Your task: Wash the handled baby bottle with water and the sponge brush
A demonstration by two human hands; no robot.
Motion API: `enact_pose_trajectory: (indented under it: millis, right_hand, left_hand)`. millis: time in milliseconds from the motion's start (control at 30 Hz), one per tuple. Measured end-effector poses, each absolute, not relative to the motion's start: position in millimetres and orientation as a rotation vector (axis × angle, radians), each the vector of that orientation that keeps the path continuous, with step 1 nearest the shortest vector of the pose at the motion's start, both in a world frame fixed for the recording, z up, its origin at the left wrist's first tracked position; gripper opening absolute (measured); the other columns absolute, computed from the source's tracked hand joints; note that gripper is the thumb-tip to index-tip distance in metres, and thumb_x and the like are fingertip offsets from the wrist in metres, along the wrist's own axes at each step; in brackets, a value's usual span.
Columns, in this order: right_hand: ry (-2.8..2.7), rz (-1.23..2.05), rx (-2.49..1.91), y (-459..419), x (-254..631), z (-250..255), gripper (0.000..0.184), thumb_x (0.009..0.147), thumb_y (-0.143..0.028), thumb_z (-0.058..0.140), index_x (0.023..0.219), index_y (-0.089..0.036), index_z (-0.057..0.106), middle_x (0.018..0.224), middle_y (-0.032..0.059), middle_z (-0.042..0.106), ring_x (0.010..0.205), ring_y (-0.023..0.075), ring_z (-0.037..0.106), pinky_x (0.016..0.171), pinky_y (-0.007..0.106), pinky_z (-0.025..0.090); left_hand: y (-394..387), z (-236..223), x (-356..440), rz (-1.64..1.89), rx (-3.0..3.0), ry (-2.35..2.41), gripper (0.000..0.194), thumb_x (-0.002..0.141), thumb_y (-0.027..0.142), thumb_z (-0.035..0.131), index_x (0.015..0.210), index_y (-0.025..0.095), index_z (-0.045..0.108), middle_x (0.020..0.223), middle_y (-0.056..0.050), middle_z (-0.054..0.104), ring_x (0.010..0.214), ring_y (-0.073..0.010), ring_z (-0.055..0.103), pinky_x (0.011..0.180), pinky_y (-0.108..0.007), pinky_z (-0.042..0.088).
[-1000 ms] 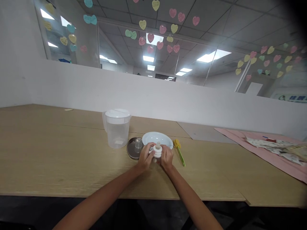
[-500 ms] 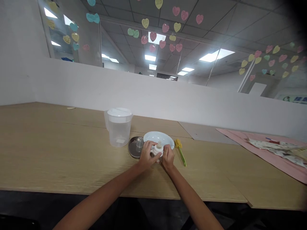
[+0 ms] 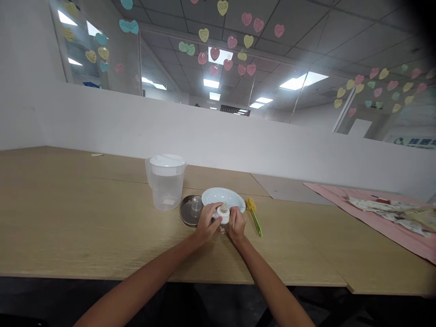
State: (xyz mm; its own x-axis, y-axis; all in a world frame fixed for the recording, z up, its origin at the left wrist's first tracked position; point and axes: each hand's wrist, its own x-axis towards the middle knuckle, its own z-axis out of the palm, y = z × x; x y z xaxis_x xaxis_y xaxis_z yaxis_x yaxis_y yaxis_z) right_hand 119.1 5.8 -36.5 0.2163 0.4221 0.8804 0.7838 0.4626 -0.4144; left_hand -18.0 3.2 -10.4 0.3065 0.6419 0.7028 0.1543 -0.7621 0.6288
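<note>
A baby bottle point(image 3: 223, 217) with a white collar and a pale nipple stands upright between my hands, near the front of a white bowl point(image 3: 218, 192). My left hand point(image 3: 207, 223) is closed around the left side of its collar, thumb in front and fingers behind. Against the right side, my right hand point(image 3: 237, 222) is curled into a fist, apparently round the bottle's handle, which the fingers hide. Left of the hands, a clear dome cap point(image 3: 196, 205) rests in a round dark metal tray point(image 3: 185, 214). To the right lies a brush with a yellow sponge head point(image 3: 251, 204) and green handle.
A clear plastic pitcher point(image 3: 166, 188) with a white lid stands behind the tray. On the far right, a pink cloth point(image 3: 340, 197) carries patterned fabric point(image 3: 374, 209). A white wall point(image 3: 218, 141) closes off the table's back edge.
The whole view has shifted slightly, so things sit a little further left. Both hands keep their hold on the bottle, with hardly any visible movement.
</note>
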Motion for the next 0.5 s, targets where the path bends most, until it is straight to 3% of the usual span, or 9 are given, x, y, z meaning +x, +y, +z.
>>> enact_pose_trajectory:
  millis: [100, 200, 300, 500]
  right_hand:
    - [-1.418, -0.314, -1.159, 6.1, 120.2, -37.9, 0.035, 0.09, -0.031, 0.025, 0.062, -0.02, 0.044, 0.052, -0.0024, 0.043, 0.048, 0.012, 0.041, 0.05, 0.024, 0.032]
    - [-1.432, -0.245, -1.137, 7.5, 121.8, -40.1, 0.034, 0.09, -0.032, 0.024, 0.075, -0.019, 0.051, 0.064, 0.001, 0.054, 0.058, 0.0136, 0.05, 0.057, 0.024, 0.038]
    - [-1.452, -0.195, -1.11, 8.9, 122.4, -41.1, 0.035, 0.09, -0.032, 0.024, 0.083, -0.018, 0.055, 0.073, 0.0032, 0.06, 0.067, 0.0147, 0.056, 0.063, 0.025, 0.04]
    - [-1.436, -0.207, -1.123, 11.6, 122.0, -41.5, 0.036, 0.089, -0.034, 0.027, 0.073, -0.018, 0.055, 0.063, 0.0017, 0.057, 0.058, 0.0138, 0.053, 0.057, 0.024, 0.039]
  left_hand:
    - [4.9, -9.7, -18.0, 1.447, 2.032, 0.72, 0.033, 0.075, 0.035, 0.053, 0.103, 0.018, 0.049, 0.1, -0.005, 0.057, 0.095, -0.0185, 0.052, 0.084, -0.031, 0.039]
    - [6.0, -5.9, -17.6, 1.441, 1.982, 0.759, 0.036, 0.066, 0.034, 0.063, 0.096, 0.018, 0.05, 0.092, -0.003, 0.058, 0.086, -0.0172, 0.054, 0.077, -0.028, 0.042]
    - [6.7, -2.0, -19.2, 1.438, 2.037, 0.765, 0.028, 0.068, 0.03, 0.06, 0.093, 0.017, 0.055, 0.092, -0.004, 0.058, 0.087, -0.0178, 0.054, 0.08, -0.03, 0.041]
    - [10.4, -5.1, -22.5, 1.478, 2.194, 0.744, 0.031, 0.072, 0.033, 0.057, 0.099, 0.018, 0.058, 0.092, -0.006, 0.056, 0.089, -0.0194, 0.051, 0.083, -0.034, 0.039]
